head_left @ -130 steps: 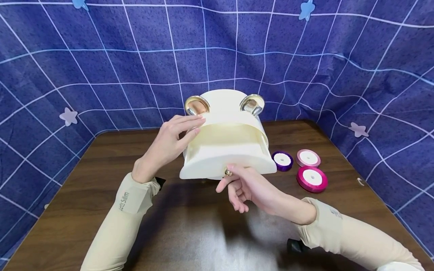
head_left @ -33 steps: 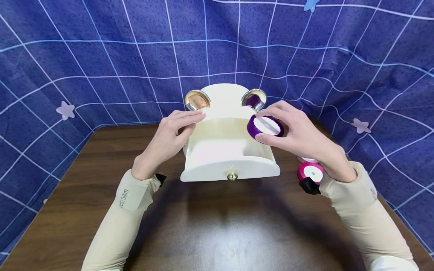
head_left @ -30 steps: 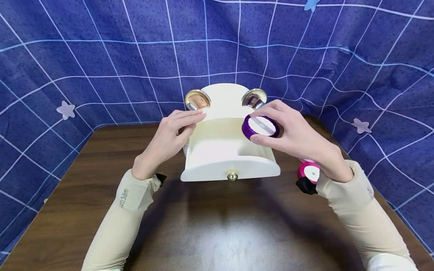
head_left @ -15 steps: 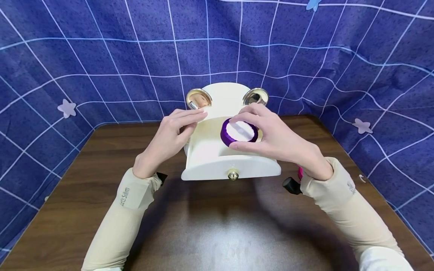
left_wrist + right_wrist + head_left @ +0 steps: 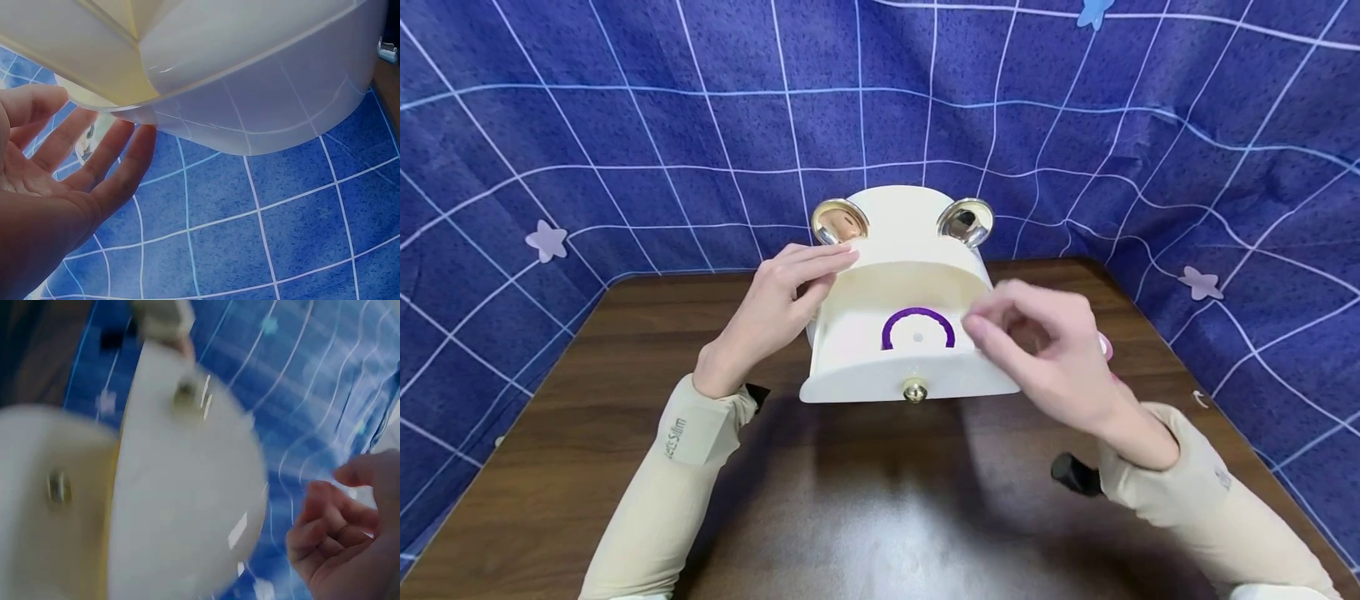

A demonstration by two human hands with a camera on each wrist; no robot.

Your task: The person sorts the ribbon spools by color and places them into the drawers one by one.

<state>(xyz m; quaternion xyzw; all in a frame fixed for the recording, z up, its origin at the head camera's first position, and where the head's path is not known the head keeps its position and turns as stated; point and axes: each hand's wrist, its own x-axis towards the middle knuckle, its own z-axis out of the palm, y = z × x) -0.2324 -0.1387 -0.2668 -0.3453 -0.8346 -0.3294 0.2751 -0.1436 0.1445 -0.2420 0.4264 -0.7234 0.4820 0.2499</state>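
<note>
A white box [image 5: 901, 218] with two shiny gold, ear-like discs stands on the table, its drawer [image 5: 850, 382] pulled out toward me. Inside the drawer lies a purple ribbon spool [image 5: 917, 312], its near part hidden behind the drawer front. My left hand [image 5: 792, 290] rests its extended fingers on the box's upper left; the left wrist view shows the fingertips right at the white edge. Off the drawer's right side, my right hand [image 5: 1051, 354] is blurred, fingers loosely bent, with nothing in it. A gold knob [image 5: 915, 391] sits on the drawer front.
A pink ribbon spool [image 5: 1106, 347] peeks out behind my right hand on the brown wooden table [image 5: 880, 500]. Blue grid-patterned cloth [image 5: 715, 133] hangs behind and along both sides of the table.
My right hand pulled the drawer by its knob, carried the purple spool over from the right, let it go inside, and has drawn back rightward. My left hand has stayed at the box.
</note>
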